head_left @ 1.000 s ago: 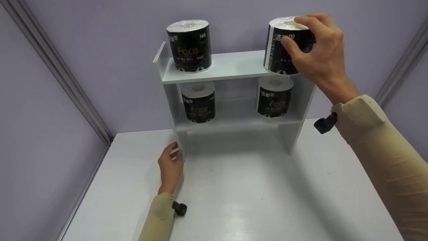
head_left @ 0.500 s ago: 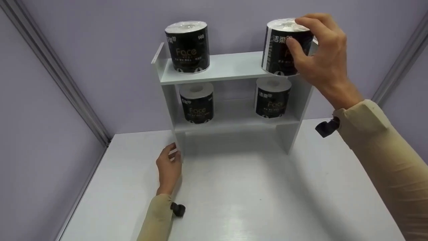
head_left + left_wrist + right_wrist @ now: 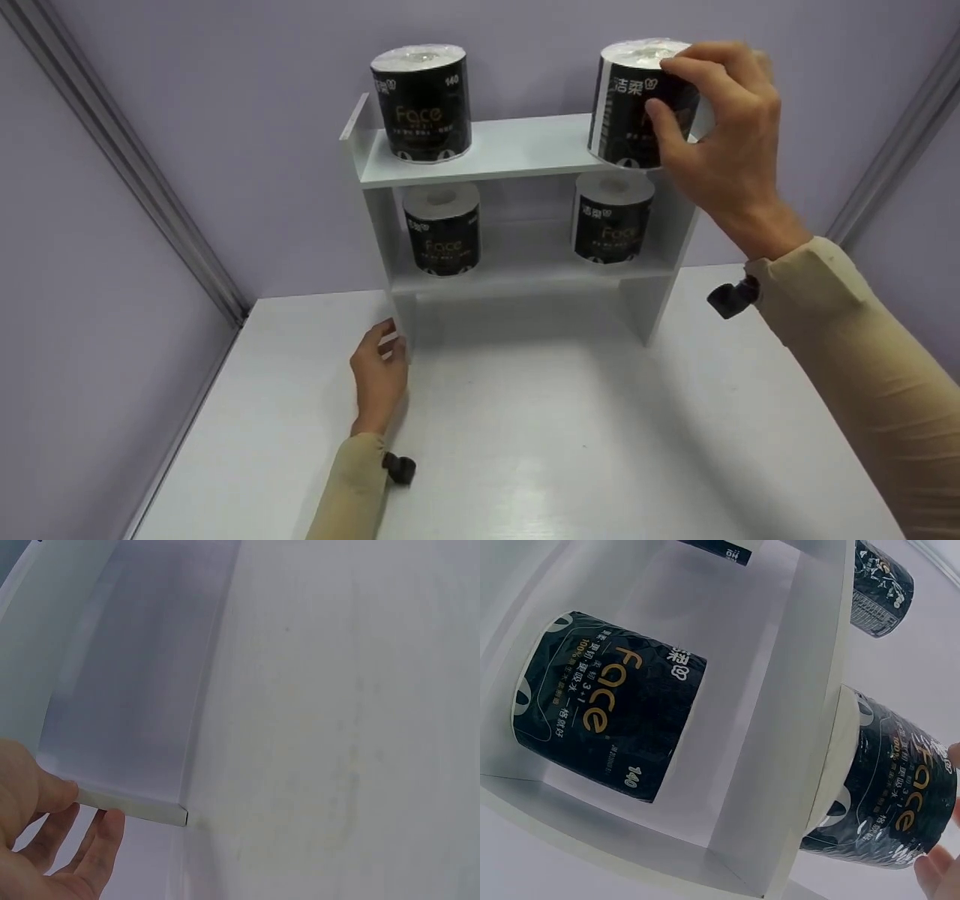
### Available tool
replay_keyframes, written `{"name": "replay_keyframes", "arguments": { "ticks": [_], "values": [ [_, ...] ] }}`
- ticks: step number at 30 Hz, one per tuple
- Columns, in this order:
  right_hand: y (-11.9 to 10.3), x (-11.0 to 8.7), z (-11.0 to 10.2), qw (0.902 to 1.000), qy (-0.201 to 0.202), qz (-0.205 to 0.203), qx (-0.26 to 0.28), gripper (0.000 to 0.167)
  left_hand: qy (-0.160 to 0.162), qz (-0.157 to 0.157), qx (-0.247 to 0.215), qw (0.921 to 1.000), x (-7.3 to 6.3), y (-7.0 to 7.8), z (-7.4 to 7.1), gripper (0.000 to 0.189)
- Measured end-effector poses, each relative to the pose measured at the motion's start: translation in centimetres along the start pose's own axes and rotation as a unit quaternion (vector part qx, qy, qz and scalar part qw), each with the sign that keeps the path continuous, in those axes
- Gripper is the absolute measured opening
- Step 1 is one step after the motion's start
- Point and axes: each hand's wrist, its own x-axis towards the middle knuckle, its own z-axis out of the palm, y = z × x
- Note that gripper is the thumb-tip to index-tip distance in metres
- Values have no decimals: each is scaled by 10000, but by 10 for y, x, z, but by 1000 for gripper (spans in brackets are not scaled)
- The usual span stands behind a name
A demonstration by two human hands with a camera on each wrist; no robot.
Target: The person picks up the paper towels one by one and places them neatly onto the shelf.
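A white two-tier shelf (image 3: 525, 150) holds toilet rolls in black wrappers marked "Face". At the top right, my right hand (image 3: 731, 127) holds one toilet roll (image 3: 637, 112), thumb against its front and fingers over its top rim. From the right wrist view, that roll (image 3: 892, 787) shows part of its white base past the board's edge, with fingertips (image 3: 934, 870) at its other end. My left hand (image 3: 381, 379) pinches the shelf's left side panel low down; in the left wrist view thumb and fingers (image 3: 109, 840) lie on either side of the panel edge (image 3: 135, 806).
Another toilet roll (image 3: 421, 105) stands at the top left. The lower tier carries a left roll (image 3: 444, 236) and a right roll (image 3: 611, 221). The shelf stands on a white table (image 3: 510, 435), with lilac panels (image 3: 315, 150) behind and at the sides.
My right hand has shifted slightly right and down along the top right toilet roll, which stays almost in place. The left hand stays at the shelf's side panel.
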Motion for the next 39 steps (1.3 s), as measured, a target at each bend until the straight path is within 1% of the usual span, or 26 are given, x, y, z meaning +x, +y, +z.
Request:
{"name": "replay_keyframes", "arguments": {
  "ticks": [4,11,24,31,39],
  "values": [
    [3,-1,1,9999,112,-93,58,29,-8,-48,-26,10000,-2,1,2,37],
    [7,-3,2,9993,259,-269,25,29,-29,5,-85,10000,-3,2,4,36],
    [2,-3,5,9998,132,54,-102,32,-20,-33,-70,10000,-3,-1,3,37],
    [3,-3,7,9998,73,56,-182,31,-36,-19,-63,10000,-3,-2,4,37],
    [5,-1,6,9998,92,94,-145,31,-47,-23,-59,10000,-2,0,5,37]
  ]
}}
